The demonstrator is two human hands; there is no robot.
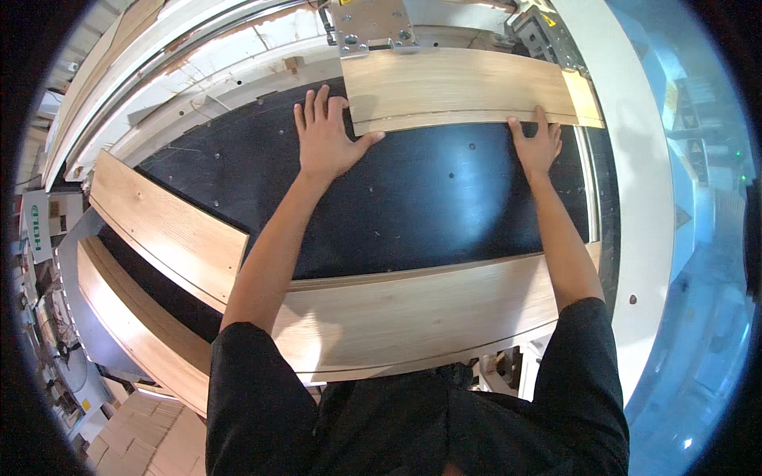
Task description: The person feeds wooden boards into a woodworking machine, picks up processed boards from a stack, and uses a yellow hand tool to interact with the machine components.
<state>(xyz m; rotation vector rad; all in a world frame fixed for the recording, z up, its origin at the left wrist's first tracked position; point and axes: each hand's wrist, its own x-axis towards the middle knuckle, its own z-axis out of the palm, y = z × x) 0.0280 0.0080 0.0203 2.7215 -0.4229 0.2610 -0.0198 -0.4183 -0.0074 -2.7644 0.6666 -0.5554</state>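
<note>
A light wood-grain board (460,87) lies flat on the black machine table (413,198), its far edge by a metal clamp block (373,28). At the board's left end rests my left hand (327,135), fingers spread, the thumb along the near edge. My right hand (537,147) touches the near edge towards the right end, its fingers apart and partly on top of the wood. Neither hand wraps round the board. A dark groove line runs along the board close to its near edge.
Close to my body lies another wood board (421,317). To the left are a slanted board (167,226) and a further board (131,317). A white machine frame (635,198) borders the right side, and a metal rail (591,186) runs beside the table. Another mechanism (548,36) stands at the far right.
</note>
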